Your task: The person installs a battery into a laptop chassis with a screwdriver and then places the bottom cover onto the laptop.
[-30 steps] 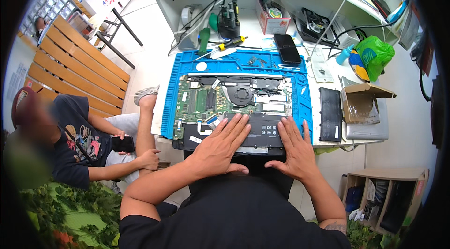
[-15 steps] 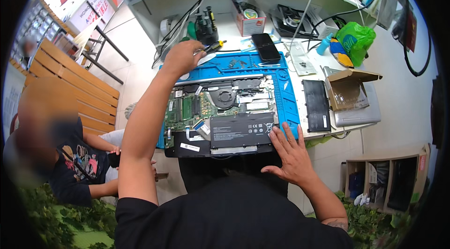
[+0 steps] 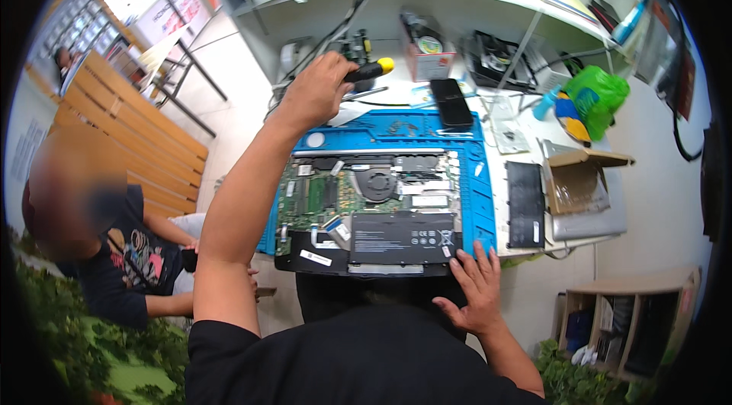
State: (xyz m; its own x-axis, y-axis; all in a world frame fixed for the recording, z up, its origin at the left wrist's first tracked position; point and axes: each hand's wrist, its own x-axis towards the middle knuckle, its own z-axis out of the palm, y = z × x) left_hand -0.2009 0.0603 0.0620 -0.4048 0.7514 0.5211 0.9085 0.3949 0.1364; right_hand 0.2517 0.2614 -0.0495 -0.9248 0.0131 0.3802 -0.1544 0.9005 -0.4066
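A laptop with its bottom cover off (image 3: 328, 191) lies on a blue repair mat (image 3: 479, 176), its green board, fan (image 3: 375, 185) and black battery (image 3: 400, 239) exposed. My left hand (image 3: 316, 88) is raised over the mat's far left edge, fingers closed around a screwdriver (image 3: 369, 70) with a black handle and yellow end; its tip is not visible. With fingers spread, my right hand (image 3: 478, 283) rests at the near right corner of the laptop and the mat's edge. It holds nothing.
A black phone (image 3: 452, 103) lies at the mat's far edge. To the right are a second black battery (image 3: 524, 204), an open cardboard box (image 3: 579, 184) and a green plastic bag (image 3: 598, 100). Behind stands a red-and-white box (image 3: 428, 54). Another person (image 3: 126, 252) sits at left.
My left hand has lifted the screwdriver from beside the tool holder and shifted slightly right in view. The whole view has tilted a little. My right hand stays by the laptop's corner.
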